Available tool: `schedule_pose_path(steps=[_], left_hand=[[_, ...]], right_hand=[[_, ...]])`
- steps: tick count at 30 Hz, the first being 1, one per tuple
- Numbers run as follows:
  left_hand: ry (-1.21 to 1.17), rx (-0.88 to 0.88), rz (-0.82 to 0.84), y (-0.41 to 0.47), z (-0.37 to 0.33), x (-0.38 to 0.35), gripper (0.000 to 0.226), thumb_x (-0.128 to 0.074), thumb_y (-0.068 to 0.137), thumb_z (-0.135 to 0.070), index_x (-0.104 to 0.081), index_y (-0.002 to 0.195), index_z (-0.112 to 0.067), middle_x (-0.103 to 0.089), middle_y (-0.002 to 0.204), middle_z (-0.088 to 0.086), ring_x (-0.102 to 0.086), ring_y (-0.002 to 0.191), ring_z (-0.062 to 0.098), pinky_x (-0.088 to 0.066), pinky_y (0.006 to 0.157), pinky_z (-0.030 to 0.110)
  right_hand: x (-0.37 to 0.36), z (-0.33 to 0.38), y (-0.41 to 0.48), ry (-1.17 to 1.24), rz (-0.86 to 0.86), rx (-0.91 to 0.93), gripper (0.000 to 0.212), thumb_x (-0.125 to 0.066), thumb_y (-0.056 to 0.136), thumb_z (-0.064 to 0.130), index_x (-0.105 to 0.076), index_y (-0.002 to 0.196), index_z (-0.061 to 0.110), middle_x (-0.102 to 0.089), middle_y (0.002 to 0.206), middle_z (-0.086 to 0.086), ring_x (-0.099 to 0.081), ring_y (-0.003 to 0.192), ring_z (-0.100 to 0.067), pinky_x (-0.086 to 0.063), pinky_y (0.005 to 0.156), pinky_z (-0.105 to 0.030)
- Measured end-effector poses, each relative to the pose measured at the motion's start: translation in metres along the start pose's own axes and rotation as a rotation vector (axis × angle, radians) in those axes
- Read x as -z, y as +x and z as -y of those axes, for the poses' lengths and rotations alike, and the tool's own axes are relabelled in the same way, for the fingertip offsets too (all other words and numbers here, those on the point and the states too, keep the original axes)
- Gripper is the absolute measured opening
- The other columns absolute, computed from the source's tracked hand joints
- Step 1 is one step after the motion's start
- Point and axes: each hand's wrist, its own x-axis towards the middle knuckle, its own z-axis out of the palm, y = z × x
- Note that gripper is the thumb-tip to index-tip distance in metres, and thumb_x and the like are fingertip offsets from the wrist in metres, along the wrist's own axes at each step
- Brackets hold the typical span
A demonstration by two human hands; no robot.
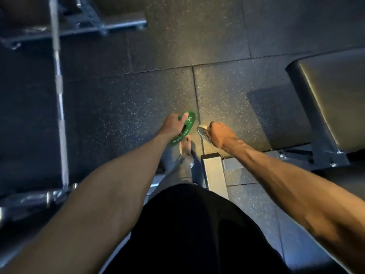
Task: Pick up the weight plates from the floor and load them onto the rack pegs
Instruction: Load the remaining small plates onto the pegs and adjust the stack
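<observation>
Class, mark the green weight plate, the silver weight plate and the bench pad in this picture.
green weight plate [190, 120], head view, upper face near the rim
silver weight plate [201, 132], head view, exposed left part
bench pad [335, 91], head view, middle of its top

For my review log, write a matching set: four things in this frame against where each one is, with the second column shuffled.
1. green plate
2. silver plate
3. barbell
4. bench pad

A. at the right of the view
B. gripped by the left hand
C. along the left side of the view
D. gripped by the right hand

Pairs: 1-B, 2-D, 3-C, 4-A
</observation>
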Motion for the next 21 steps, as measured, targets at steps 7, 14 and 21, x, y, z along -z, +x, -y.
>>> schedule_pose_path(steps=[7,14,21], left_hand=[[-0.203,0.15,-0.199,-0.15,0.083,0.01,0.049,-0.042,0.1,-0.049,-0.061,0.071,-0.014,-0.064,0.065,0.005,-0.054,0.055,0.007,-0.035,0.065,0.024],[-0.507,0.395,-0.489,-0.277,0.189,0.032,0.061,-0.046,0.095,-0.057,-0.07,0.111,-0.003,-0.065,0.119,0.025,-0.06,0.114,0.036,-0.045,0.091,0.037],[-0.845,0.486,-0.65,-0.408,0.335,0.054,0.081,-0.05,0.08,-0.076,-0.067,0.116,-0.006,-0.069,0.112,0.012,-0.064,0.104,0.027,-0.049,0.093,0.038]], right_hand=[[-0.033,0.071,-0.086,-0.048,0.061,0.217,0.045,-0.049,0.101,0.04,-0.069,0.102,0.0,-0.072,0.1,-0.024,-0.069,0.089,-0.04,-0.057,0.079,-0.046],[-0.081,0.174,-0.158,-0.118,0.165,0.371,0.053,-0.033,0.102,0.056,-0.057,0.113,0.01,-0.071,0.104,-0.021,-0.069,0.094,-0.037,-0.053,0.085,-0.041],[-0.163,0.294,-0.232,-0.494,0.374,0.562,0.054,-0.03,0.099,0.064,-0.056,0.109,0.018,-0.065,0.117,-0.013,-0.063,0.103,-0.029,-0.043,0.084,-0.035]])
